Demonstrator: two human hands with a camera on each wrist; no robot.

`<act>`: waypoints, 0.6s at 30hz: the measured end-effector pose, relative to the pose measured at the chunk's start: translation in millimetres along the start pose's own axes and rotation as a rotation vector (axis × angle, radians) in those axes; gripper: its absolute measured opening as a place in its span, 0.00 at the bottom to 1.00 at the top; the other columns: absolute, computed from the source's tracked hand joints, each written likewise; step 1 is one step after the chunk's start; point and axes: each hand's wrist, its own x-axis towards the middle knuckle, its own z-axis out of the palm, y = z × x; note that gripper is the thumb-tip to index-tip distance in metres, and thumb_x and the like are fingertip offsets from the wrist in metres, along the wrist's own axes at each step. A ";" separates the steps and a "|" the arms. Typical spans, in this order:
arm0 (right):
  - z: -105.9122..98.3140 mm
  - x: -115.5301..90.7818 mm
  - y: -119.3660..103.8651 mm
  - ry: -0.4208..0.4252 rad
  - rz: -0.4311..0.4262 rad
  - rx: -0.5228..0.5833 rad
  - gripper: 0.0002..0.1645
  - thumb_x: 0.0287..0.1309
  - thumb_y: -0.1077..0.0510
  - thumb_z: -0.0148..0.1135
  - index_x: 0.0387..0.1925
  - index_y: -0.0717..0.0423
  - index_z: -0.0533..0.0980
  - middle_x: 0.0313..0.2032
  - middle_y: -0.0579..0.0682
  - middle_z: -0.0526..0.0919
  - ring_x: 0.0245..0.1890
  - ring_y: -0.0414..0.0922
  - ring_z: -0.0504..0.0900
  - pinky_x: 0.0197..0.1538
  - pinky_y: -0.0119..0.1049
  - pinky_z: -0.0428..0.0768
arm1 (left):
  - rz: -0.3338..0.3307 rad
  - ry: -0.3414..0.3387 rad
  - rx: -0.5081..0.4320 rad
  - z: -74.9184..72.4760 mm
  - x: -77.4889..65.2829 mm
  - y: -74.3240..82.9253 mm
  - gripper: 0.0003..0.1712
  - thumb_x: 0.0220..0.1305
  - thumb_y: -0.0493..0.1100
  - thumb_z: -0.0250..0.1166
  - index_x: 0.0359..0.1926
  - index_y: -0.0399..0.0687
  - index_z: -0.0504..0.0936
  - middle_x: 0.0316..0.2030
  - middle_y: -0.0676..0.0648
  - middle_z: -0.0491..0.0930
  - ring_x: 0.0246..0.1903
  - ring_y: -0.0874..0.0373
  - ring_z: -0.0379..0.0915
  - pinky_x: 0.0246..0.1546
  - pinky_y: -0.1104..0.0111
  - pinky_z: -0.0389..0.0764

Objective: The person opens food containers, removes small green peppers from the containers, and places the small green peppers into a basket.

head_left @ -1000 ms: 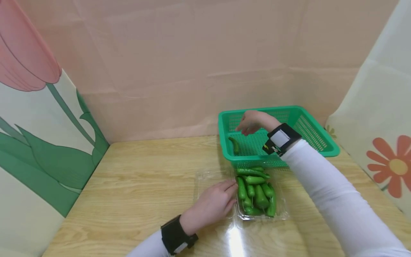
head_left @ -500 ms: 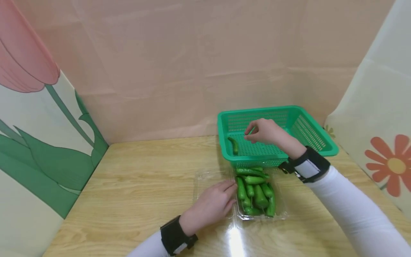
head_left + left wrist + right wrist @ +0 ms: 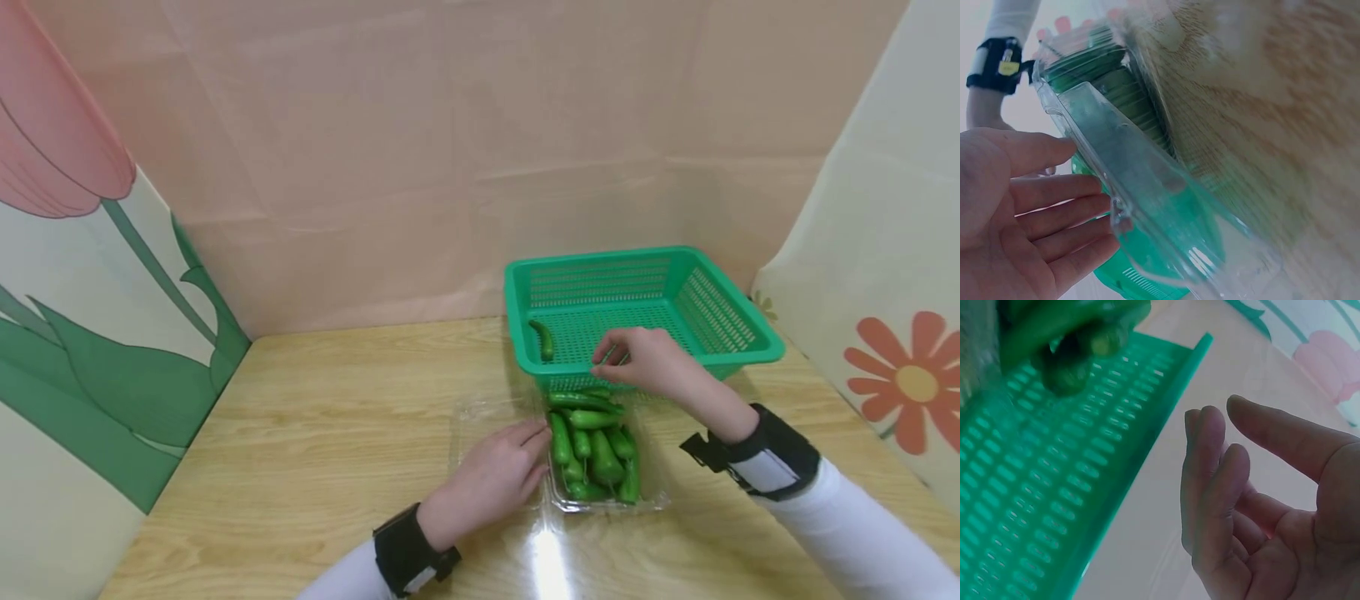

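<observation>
The green peppers lie piled in a clear plastic box on the counter, and a single pepper lies near the left end of a green basket just behind. Each looks light and firm, its glossy skin probably a little slippery and apt to bruise under a hard pinch; the best hold seems to be thumb and fingertips round the middle, since a thin stem could snap. The box looks thin and flexible, so steadying it by the edge makes sense. The left hand lies low, fingers nearly straight, fingertips at the clear edge, gripping nothing. The right hand hangs over the basket's near rim, thumb and fingers curved but apart, nothing between them
</observation>
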 end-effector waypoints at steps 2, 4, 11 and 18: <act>3.9 -3.8 -0.3 0.010 -0.013 -0.024 0.08 0.55 0.53 0.66 0.34 0.52 0.80 0.29 0.46 0.85 0.28 0.41 0.82 0.28 0.35 0.81 | 0.001 0.004 -0.001 0.1 -0.2 -0.3 0.27 0.63 0.48 0.61 0.60 0.38 0.73 0.59 0.41 0.74 0.59 0.52 0.72 0.62 0.66 0.73; 7.7 -6.7 -0.5 0.014 -0.021 -0.047 0.07 0.54 0.53 0.67 0.34 0.51 0.81 0.29 0.46 0.85 0.29 0.41 0.82 0.29 0.37 0.81 | 0.004 0.010 0.000 0.3 -0.2 -0.7 0.27 0.63 0.48 0.61 0.59 0.38 0.73 0.59 0.41 0.74 0.59 0.52 0.72 0.62 0.66 0.73; 23.9 -16.1 0.1 0.022 -0.002 -0.091 0.09 0.53 0.56 0.67 0.36 0.56 0.82 0.31 0.48 0.86 0.31 0.44 0.84 0.31 0.39 0.84 | 0.011 0.020 0.005 1.1 0.2 -0.7 0.27 0.63 0.48 0.61 0.59 0.38 0.73 0.59 0.42 0.75 0.58 0.53 0.73 0.62 0.67 0.73; 37.4 -19.2 3.5 0.004 0.056 -0.113 0.13 0.52 0.57 0.68 0.39 0.59 0.81 0.32 0.50 0.86 0.32 0.46 0.84 0.32 0.40 0.84 | 0.008 0.013 0.003 0.6 0.0 -0.4 0.27 0.64 0.48 0.61 0.60 0.39 0.73 0.59 0.42 0.74 0.58 0.53 0.73 0.62 0.67 0.73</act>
